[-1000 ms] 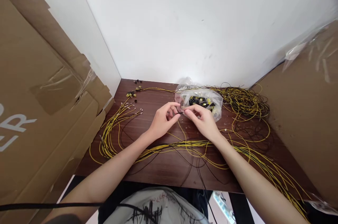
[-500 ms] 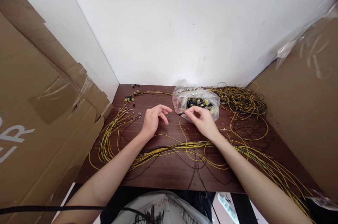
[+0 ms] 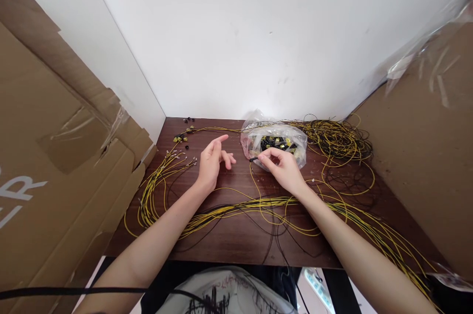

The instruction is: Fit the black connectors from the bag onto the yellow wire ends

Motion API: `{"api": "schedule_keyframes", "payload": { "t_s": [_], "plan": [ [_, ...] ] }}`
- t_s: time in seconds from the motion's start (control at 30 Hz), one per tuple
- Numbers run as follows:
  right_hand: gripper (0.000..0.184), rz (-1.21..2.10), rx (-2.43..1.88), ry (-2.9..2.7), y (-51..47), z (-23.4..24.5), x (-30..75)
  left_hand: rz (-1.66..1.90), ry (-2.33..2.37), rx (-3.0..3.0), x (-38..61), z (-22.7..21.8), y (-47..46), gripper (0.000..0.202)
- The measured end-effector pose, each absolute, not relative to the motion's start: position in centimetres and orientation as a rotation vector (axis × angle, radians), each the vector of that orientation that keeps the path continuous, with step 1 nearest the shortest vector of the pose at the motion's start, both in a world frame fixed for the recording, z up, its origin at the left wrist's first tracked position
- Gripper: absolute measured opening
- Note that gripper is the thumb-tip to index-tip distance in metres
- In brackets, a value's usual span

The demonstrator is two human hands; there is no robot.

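Observation:
My right hand pinches a small black connector between thumb and fingertips, just in front of a clear plastic bag. A thin yellow wire hangs from near the connector down to the table. To the left, my left hand is raised over the table with nothing in it, index finger stretched out and the others loosely apart. Inside the bag lie several black and yellow parts. A bundle of yellow and black wires runs across the table under both forearms.
Cardboard boxes stand at the left and right. A tangled wire coil lies at the back right. Wire ends with small pale tips and loose black caps are at the left. A white wall closes off the back.
My left hand's fingers have spread, the index finger now pointing out to the upper right. My right hand stays in nearly the same place with the connector.

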State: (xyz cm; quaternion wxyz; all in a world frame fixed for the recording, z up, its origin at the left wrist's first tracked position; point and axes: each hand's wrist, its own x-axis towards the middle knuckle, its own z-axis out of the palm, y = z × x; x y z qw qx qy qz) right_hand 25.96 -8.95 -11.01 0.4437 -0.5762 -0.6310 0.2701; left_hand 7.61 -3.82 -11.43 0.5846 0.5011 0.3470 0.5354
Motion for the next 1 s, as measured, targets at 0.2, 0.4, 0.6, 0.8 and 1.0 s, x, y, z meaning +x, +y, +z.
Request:
{"api": "schedule_keyframes", "payload": {
  "t_s": [0.2,0.4,0.6,0.8,1.0],
  "plan": [
    [0.026,0.668,-1.436,-1.579,-8.9,-11.0,26.0,1.197,0.864,1.168,7.2,-11.4,-3.8,0.044],
    [0.027,0.678,-1.416,-1.579,-9.0,-11.0,25.9,1.215,0.936,1.185,7.3,-11.6,-3.8,0.013],
    [0.024,0.716,-1.364,-1.518,-8.8,-11.5,26.0,1.259,0.854,1.036,7.3,-11.1,-3.9,0.021],
    [0.028,1.008,-1.219,-1.339,-8.5,-11.8,25.5,1.044,0.526,0.919,8.0,-9.8,-4.9,0.034],
    [0.027,1.343,-1.046,-1.198,-9.1,-11.1,23.8,0.904,0.386,0.869,8.9,-8.4,-5.3,0.026]
  ]
}}
